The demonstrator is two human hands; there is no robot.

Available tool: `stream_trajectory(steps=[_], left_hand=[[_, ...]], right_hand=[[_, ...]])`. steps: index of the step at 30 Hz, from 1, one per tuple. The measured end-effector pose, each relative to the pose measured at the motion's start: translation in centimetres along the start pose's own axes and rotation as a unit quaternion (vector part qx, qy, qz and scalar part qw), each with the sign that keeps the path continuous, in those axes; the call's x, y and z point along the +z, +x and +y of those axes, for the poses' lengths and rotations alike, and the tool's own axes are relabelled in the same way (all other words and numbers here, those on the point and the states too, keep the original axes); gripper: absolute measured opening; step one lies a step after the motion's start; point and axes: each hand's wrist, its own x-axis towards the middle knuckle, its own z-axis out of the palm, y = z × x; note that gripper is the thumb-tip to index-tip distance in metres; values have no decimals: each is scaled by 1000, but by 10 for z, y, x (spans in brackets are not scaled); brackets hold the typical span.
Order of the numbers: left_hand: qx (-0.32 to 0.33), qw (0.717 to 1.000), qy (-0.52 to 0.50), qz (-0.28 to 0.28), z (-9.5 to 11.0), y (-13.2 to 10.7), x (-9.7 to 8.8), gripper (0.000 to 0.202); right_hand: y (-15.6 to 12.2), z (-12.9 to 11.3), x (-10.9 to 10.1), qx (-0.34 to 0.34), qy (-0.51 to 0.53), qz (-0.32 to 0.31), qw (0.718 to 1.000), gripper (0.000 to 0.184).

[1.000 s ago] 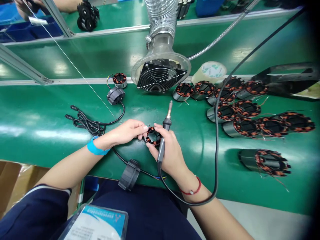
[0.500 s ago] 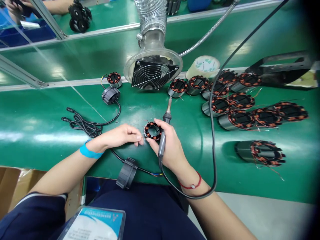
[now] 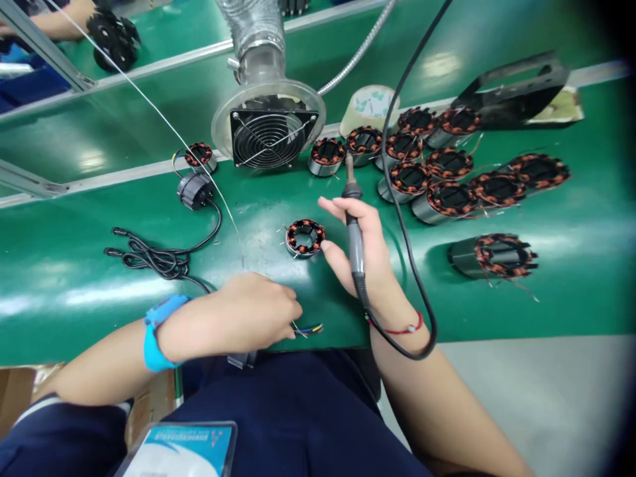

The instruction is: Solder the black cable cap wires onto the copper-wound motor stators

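The wound core (image 3: 301, 249) is seated on the green bench (image 3: 258, 245) between the two hands, its coil ring facing up and short wire ends sticking out at its left side. The thumb of the right hand (image 3: 371, 258) is set at its right edge; whether contact is made cannot be told. A soldering iron (image 3: 356, 245) is grasped in that hand, tip pointed away from the body.

The core had been held by the right hand half a second ago, with the left hand (image 3: 256, 311) beside it. The left hand has since been drawn back to the coloured wires (image 3: 314, 328) near the bench edge, and the right fingers have been lifted off. The core is thus judged to be freed, and attention to be shifted to the wires. The left fingers are curled, but the view is poor there, and what is pinched cannot be told.

The black housing (image 3: 241, 360) is mostly hidden by the left hand and forearm. The fan (image 3: 274, 139) is hung beyond the core. The iron's cord (image 3: 403, 228) is looped past the right wrist and crosses in front of the grouped cores (image 3: 437, 211).
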Motion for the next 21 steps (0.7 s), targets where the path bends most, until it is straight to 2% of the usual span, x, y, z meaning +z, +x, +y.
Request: stream_trajectory(steps=[2,4,7,9,11,12,14,17,21], left_hand=[[15,994,99,-47,21,14,10,19],[23,987,141,-72,32,25,17,30],[-18,988,127,-86,25,27,11,28],[-57,995,72,-26,9,17,-2,20],[-67,994,-34,83,-10,2,-13,20],[-61,984,-97,136,-18,-6,-16,21],[-48,955,-208,206,-30,-18,-15,23],[-40,924,-289,246,-34,-25,-5,23],[-30,915,-314,252,-29,-18,4,19]], right_hand=[[1,-1,0,6,-12,28,1000,49],[1,-1,0,2,-12,57,998,44],[0,-1,0,-24,15,110,994,36],[-2,-4,0,-21,30,128,991,34],[-6,-10,2,4,59,125,990,33],[-8,-15,4,17,88,113,989,33],[-12,-26,10,36,169,73,982,35],[-15,-45,18,43,256,11,966,42],[-11,-63,21,29,234,7,972,46]])
